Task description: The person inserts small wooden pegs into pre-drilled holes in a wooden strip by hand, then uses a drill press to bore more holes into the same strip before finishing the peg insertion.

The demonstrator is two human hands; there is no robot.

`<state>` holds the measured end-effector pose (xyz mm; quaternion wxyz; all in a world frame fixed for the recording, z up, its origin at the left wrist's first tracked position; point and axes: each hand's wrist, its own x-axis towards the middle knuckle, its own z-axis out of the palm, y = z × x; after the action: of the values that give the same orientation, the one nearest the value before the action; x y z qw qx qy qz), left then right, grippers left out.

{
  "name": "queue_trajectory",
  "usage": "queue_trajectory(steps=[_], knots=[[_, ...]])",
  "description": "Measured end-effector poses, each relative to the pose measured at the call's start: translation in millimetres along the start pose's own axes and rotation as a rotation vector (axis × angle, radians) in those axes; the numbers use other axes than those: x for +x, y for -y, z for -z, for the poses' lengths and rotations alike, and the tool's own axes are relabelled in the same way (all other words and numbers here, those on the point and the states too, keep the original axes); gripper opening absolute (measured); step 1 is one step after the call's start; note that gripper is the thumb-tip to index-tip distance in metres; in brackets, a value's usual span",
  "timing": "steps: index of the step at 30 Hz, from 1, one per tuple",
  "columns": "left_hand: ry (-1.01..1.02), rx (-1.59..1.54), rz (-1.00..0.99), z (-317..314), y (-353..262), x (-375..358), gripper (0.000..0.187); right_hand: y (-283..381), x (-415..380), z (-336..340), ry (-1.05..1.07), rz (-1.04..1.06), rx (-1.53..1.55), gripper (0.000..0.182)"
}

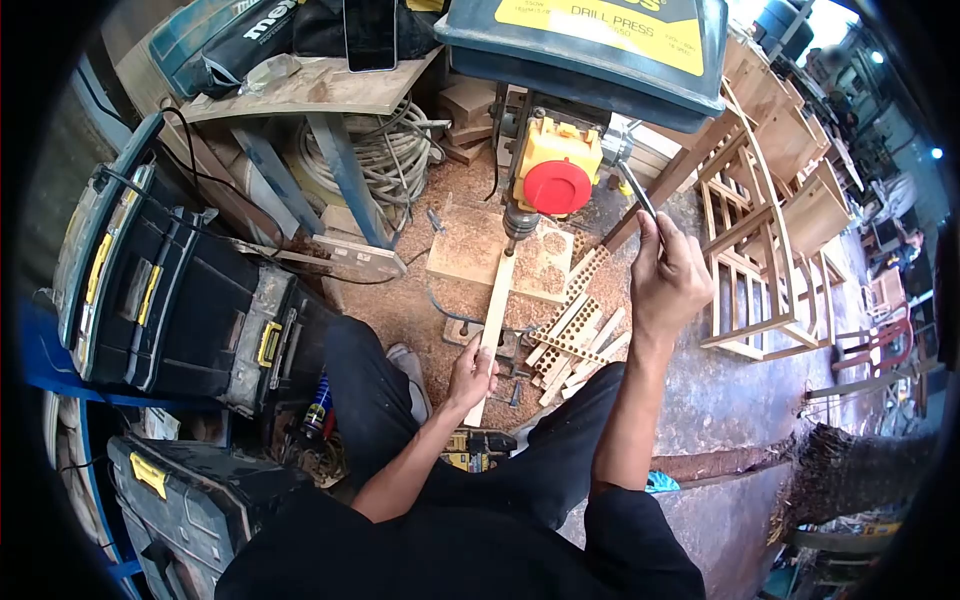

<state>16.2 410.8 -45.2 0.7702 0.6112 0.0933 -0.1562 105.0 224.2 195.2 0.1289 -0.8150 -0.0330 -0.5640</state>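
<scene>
My left hand (pixel 472 374) is closed around a long, narrow wooden strip (pixel 491 325). The strip's far end lies on the sawdust-covered wooden board (pixel 465 245), under the chuck (pixel 519 222) of the drill press (pixel 580 40). The drill bit is at the strip's end; whether it is inside the wood I cannot tell. A large red button (pixel 557 187) sits on a yellow housing above the chuck. Raised at the right, my right hand (pixel 670 275) grips the black feed lever (pixel 637 190) of the press.
Drilled and plain strips (pixel 572 345) lie piled right of the board. Black toolboxes (pixel 150 290) stand at the left. A phone (pixel 370 35) and bags rest on a wooden bench (pixel 310 88), with coiled cable (pixel 375 160) beneath. Wooden frames (pixel 760 230) stand at the right.
</scene>
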Motion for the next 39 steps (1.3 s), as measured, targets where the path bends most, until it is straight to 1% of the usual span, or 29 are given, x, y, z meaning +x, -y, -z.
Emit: queue_trajectory(steps=[3,4,5,7,8,10,12,14,15,17,19,21,24,27,28,31,32,35,37,39], knots=[[0.013,-0.068,0.043,3,3,3,0.040,-2,-8,-3,-0.010,-0.015,0.007,0.014],[0.022,-0.093,0.054,4,2,2,0.041,-1,-6,-3,-0.034,0.016,0.019,0.015],[0.037,-0.100,0.091,2,1,1,0.040,-5,-8,-6,-0.061,0.024,0.038,0.015],[0.066,-0.093,0.177,3,-14,-15,0.039,-3,-5,-1,-0.016,0.016,0.037,0.013],[0.076,0.000,0.117,5,-8,-14,0.038,-3,-2,-1,-0.005,0.024,0.049,0.013],[0.073,-0.005,0.116,3,-4,-15,0.037,-2,4,3,0.020,0.037,0.072,0.012],[0.063,-0.007,0.112,-3,-1,-11,0.037,1,23,17,0.199,-0.021,0.003,0.016],[0.057,-0.035,0.102,-4,-2,-12,0.039,7,64,26,0.398,-0.080,-0.115,0.024],[0.052,-0.048,0.099,-3,-3,-14,0.041,7,89,25,0.501,-0.125,-0.188,0.028],[0.029,-0.026,0.103,-4,-5,-14,0.039,-6,144,7,0.687,-0.146,-0.213,0.035],[0.035,-0.018,0.107,-2,-4,-15,0.038,-45,190,-35,0.838,0.046,-0.242,0.042],[0.055,-0.030,0.109,-2,-2,-13,0.040,-41,213,-40,1.008,-0.059,-0.193,0.041],[0.058,-0.028,0.113,-5,-2,-5,0.041,-33,226,-51,1.147,-0.240,-0.299,0.039],[0.030,-0.039,0.063,-9,-10,1,0.040,-39,231,-55,1.238,-0.277,-0.214,0.035],[0.020,-0.010,0.068,-9,-13,2,0.040,-43,228,-55,1.216,-0.256,-0.161,0.033],[-0.010,-0.002,0.117,-12,-18,3,0.038,-47,226,-56,1.196,-0.258,-0.176,0.031],[-0.007,0.005,0.114,-11,-17,3,0.039,-49,224,-56,1.180,-0.247,-0.086,0.038],[-0.014,0.025,0.101,-11,-16,5,0.042,-63,216,-61,1.106,0.034,-0.020,0.047],[-0.034,0.042,0.098,-13,-14,4,0.043,-46,213,-48,1.122,-0.009,-0.114,0.037],[-0.005,0.073,0.098,-11,-13,5,0.045,-26,214,-33,1.132,-0.057,-0.219,0.026]])
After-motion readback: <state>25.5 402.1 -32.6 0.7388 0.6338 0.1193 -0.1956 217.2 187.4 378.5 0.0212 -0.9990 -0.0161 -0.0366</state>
